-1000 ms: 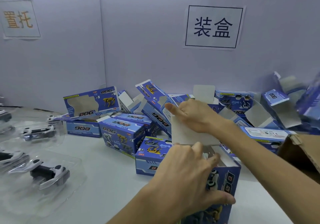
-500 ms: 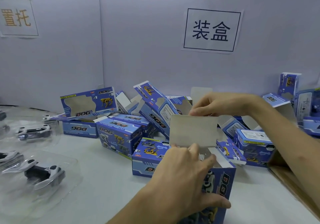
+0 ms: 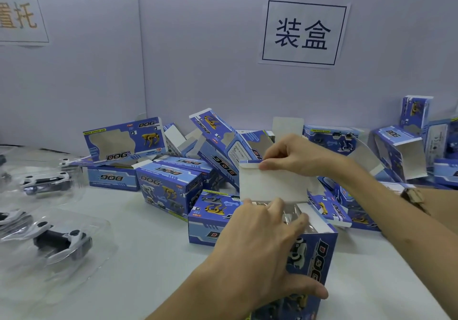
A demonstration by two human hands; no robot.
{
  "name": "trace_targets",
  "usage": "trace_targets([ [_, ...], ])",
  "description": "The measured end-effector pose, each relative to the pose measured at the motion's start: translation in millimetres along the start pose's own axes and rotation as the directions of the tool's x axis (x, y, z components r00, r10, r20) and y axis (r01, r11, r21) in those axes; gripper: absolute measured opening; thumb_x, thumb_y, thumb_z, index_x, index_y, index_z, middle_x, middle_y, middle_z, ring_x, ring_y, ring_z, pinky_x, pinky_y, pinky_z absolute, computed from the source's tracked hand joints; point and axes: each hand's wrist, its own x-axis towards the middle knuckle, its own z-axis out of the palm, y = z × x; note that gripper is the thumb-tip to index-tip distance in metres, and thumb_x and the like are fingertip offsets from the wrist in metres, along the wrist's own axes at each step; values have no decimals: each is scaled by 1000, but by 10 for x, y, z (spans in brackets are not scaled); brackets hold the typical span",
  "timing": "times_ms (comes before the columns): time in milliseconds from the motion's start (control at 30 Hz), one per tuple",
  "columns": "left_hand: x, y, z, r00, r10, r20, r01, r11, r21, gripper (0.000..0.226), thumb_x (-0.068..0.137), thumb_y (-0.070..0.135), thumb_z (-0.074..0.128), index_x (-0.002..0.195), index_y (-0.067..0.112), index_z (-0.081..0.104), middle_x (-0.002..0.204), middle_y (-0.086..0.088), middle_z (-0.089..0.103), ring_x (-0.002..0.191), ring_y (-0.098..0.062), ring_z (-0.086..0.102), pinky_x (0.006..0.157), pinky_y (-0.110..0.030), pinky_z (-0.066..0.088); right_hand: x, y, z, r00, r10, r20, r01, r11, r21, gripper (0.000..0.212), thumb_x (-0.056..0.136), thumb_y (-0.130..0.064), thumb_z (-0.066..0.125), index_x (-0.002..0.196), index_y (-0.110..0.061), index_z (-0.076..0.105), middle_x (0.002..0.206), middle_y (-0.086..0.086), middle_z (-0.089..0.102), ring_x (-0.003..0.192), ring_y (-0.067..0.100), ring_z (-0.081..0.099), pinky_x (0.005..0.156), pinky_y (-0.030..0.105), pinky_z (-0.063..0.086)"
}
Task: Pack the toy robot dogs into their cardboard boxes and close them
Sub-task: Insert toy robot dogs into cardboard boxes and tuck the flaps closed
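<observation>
The box (image 3: 319,252) stands on end toward the near edge of the table (image 3: 148,257), long axis upright, mouth facing up. The left hand (image 3: 260,250) grips its near face, thumb low, fingertips hooked over the rim. The lid flap (image 3: 272,186) rises from the far side of the mouth, and the right hand (image 3: 290,156) pinches its top edge (the blue tuck strip looks creased). I'd judge the lid must swing down toward those left fingertips, which need to clear first. Loose boxes (image 3: 171,186) crowd just behind, so the swing comes nearward, away from them.
</observation>
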Motion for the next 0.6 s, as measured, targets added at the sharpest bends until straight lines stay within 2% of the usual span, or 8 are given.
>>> trace_targets([
  [33,-5,-5,-1,1000,2,2,-2,1000,1,95,72,91,41,146,34,26,119,-9,47,78,-23,30,56,-40,17,-31,3,2,1000,17,-16,-16,999,51,33,93,-39,65,80,-10,75,63,8,53,57,9,43,51,17,32],
  [100,-10,-11,-5,1000,4,0,-4,1000,4,96,71,91,41,146,34,26,118,-9,46,79,-23,32,51,-35,13,-150,-31,-43,996,83,-22,-78,980,186,40,89,-48,59,92,-12,77,70,-8,63,63,2,54,57,11,38],
  [133,-12,-9,-5,1000,-1,-3,1,1000,3,96,70,92,42,146,34,28,117,-8,46,79,-24,34,49,-33,11,-224,-59,-75,994,111,11,-111,964,242,44,89,-51,56,104,-15,76,81,-19,69,73,-5,61,64,8,42],
  [200,-24,-3,4,999,-16,-30,16,1000,6,97,67,93,42,143,34,32,115,-7,48,83,-25,40,49,-32,11,-383,-120,-121,988,115,107,-142,944,297,46,90,-50,53,124,-23,69,107,-24,72,98,-8,65,76,7,46],
  [300,-62,12,48,996,-40,-84,43,998,34,97,66,93,44,141,34,34,121,-8,51,100,-30,51,52,-33,18,-601,-247,-79,985,69,158,-111,953,281,37,94,-42,53,127,-34,66,117,-22,70,108,-5,63,83,7,46],
  [467,-103,28,134,986,-63,-152,65,998,9,95,66,91,46,141,32,38,132,-9,54,117,-36,52,73,-38,50,-894,-328,191,994,-23,104,-6,964,265,38,98,-36,49,134,-47,58,127,-24,64,122,-3,56,97,14,43],
  [533,-114,47,177,985,-78,-154,69,996,-61,89,71,87,48,141,33,35,135,-4,51,120,-36,48,84,-40,49,-989,-318,310,996,-38,81,15,961,277,39,98,-41,47,135,-53,52,124,-29,63,119,-6,55,93,9,42],
  [600,-129,67,234,978,-89,-188,73,993,-93,78,74,80,54,135,33,44,128,1,57,114,-33,52,88,-39,49,-1045,-304,392,997,-39,59,20,954,298,40,96,-46,45,134,-56,51,125,-32,61,121,-9,52,91,4,38],
])
